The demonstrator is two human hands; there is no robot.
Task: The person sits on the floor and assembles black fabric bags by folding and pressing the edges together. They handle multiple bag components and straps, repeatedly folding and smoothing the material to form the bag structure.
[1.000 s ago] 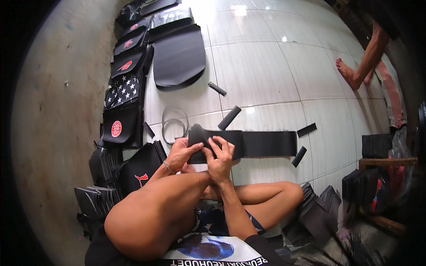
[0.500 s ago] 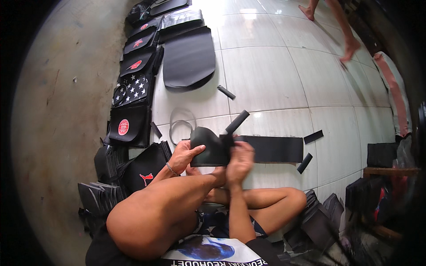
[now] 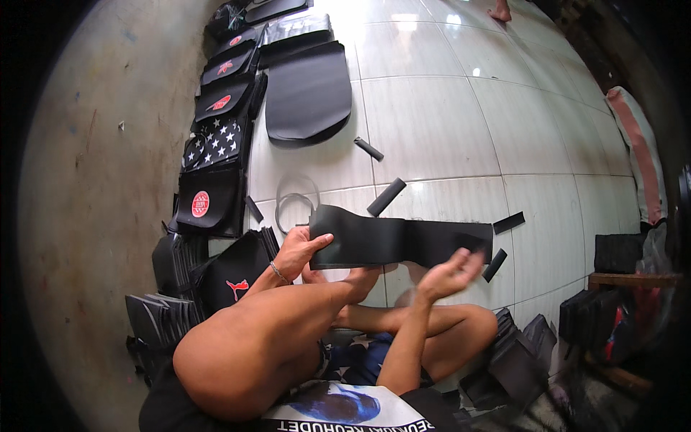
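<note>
A long black strip of smooth sheet material [image 3: 367, 237] stretches left to right in front of me, its left part raised and curved, its right end low over the tiles. My left hand [image 3: 296, 248] grips the strip's left end, with the thumb on top and the other fingers mostly hidden. Near the lower right part of the strip is my right hand [image 3: 450, 276], its fingers bent and smeared by motion; whether it touches the strip is unclear. Small black pieces lie around: one [image 3: 386, 197] above the strip, two [image 3: 509, 222] [image 3: 495, 265] by its right end.
Black flap pieces [image 3: 309, 93] and stacks with printed designs [image 3: 212, 201] line the left wall. A thin grey loop [image 3: 291, 209] lies by my left hand. More black stacks [image 3: 515, 360] sit at lower right, near a wooden stand [image 3: 626, 279]. Another person's foot [image 3: 499, 13] shows at the top.
My right hand has moved rightward along the strip, and the folded part now extends to the right. My left hand keeps its place. The other person has mostly left the view.
</note>
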